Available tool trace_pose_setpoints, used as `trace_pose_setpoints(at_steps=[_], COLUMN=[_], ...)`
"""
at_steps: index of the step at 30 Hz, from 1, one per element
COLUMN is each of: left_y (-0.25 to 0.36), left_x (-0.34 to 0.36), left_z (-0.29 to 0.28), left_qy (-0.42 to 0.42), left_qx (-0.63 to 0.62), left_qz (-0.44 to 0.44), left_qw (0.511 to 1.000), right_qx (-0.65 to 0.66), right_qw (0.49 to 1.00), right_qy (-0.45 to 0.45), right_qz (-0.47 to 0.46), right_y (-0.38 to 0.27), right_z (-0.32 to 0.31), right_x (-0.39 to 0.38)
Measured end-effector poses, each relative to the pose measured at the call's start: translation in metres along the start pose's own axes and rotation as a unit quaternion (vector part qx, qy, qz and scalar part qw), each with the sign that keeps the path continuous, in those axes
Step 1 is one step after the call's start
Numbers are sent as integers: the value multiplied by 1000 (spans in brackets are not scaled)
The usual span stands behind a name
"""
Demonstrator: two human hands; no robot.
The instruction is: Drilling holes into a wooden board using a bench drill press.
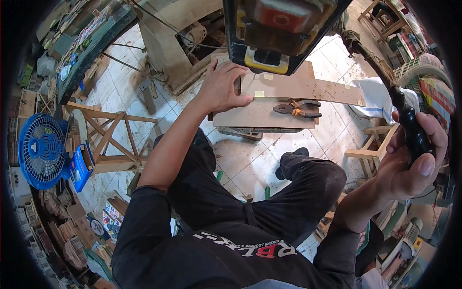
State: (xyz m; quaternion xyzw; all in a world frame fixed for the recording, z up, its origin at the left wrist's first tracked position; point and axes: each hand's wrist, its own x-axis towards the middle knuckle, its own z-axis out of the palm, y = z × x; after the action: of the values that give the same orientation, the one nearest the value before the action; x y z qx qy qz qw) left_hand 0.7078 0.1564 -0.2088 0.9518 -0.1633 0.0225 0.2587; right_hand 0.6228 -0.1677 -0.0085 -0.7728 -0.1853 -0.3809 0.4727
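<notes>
At the right, my right hand (409, 159) is wrapped round the black handle (409, 123) of a long lever arm. My left hand (222, 85) rests on the left end of a light brown board (288, 85), thumb and fingers spread apart. Small pale yellow patches mark this board. Beneath it is another flat board (240, 119), partly covered. On that lower board lies a pair of pliers (298, 109) with dark jaws and orange on the handles. A dark machine head (279, 29) with yellow and red parts hangs over the boards and hides their far middle.
A blue fan (42, 150) and a wooden trestle (113, 135) stand at the left. Another wooden stand (368, 151) is near my right forearm. A white sack (378, 103) lies beyond the boards' right end. Wood pieces crowd the left edge.
</notes>
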Motion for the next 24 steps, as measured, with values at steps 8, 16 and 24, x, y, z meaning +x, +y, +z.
trace_pose_setpoints(at_steps=[8,16,24], left_y=[1,4,4], left_x=[0,-2,-1], left_z=[-1,-2,-3], left_qy=[0,15,9], left_qx=[1,6,17], left_qz=[1,3,5], left_qw=[1000,1000,1000], right_qx=[-11,7,94], right_qw=[1000,999,992], right_qy=[1,-5,-88], right_qz=[21,42,-12], right_y=[-6,-3,25], right_z=[9,15,21], right_x=[-15,-45,-83])
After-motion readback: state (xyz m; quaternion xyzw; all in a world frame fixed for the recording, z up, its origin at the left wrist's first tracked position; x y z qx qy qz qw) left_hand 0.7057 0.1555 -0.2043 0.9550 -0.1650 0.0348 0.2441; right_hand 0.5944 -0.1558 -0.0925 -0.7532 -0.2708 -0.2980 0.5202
